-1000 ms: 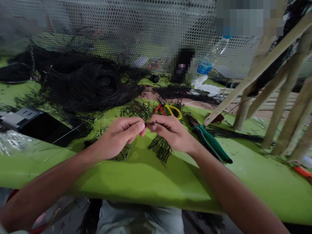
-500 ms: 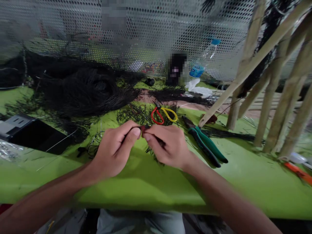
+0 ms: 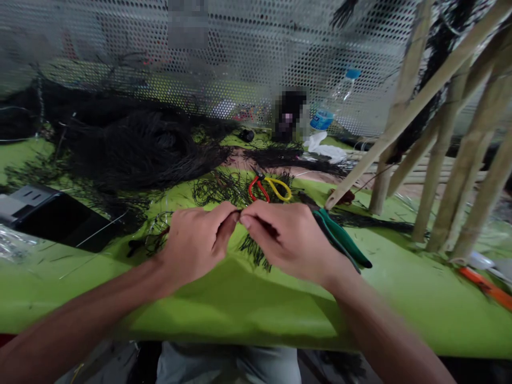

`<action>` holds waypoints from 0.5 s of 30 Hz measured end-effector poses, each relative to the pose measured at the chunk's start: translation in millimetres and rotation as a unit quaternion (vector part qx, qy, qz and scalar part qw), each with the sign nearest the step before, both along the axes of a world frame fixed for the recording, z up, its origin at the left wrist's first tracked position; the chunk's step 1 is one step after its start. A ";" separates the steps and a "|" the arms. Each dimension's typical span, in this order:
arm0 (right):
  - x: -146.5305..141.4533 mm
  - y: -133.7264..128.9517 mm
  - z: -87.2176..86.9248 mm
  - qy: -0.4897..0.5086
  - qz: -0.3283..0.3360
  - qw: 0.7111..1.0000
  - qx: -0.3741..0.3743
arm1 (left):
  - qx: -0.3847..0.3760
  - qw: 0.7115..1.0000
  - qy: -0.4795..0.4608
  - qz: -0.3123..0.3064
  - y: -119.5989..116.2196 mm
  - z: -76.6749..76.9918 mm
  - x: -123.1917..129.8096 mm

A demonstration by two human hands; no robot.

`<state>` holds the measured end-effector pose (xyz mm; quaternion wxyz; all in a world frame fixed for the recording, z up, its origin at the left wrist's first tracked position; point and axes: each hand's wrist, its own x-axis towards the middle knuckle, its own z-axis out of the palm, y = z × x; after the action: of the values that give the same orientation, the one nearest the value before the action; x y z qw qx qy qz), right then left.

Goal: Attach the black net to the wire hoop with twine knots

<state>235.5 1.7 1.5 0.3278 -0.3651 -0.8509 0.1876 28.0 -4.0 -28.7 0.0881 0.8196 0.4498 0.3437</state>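
My left hand and my right hand meet above the green table, thumbs and forefingers pinched tip to tip. Between the fingertips is a small dark piece, mostly hidden, whose kind I cannot make out. Black frayed strands show just below my right hand; whether they hang from it or lie on the table, I cannot tell. Beyond the fingers lie small scissors with one red and one yellow handle. Green-handled pliers rest by my right wrist, partly covered by it.
A large heap of black fibre spreads at the back left. A black phone-like slab lies left. Bamboo poles lean at right, above an orange-handled tool. A plastic bottle stands near the perforated metal panel.
Both hands have rolled inward, bringing the fingertips closer together. The reddish dark piece between them is now more covered. My right hand has shifted slightly right, over more of the pliers.
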 end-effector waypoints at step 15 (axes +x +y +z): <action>12.8 22.7 -7.7 0.193 0.174 0.919 -0.296 | -0.376 0.857 -0.189 -0.298 5.7 19.7 -11.2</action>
<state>248.3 24.4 -6.2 0.3249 -0.2484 -0.7266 0.5520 16.8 1.7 -9.1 0.5711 0.7382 0.2539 0.2538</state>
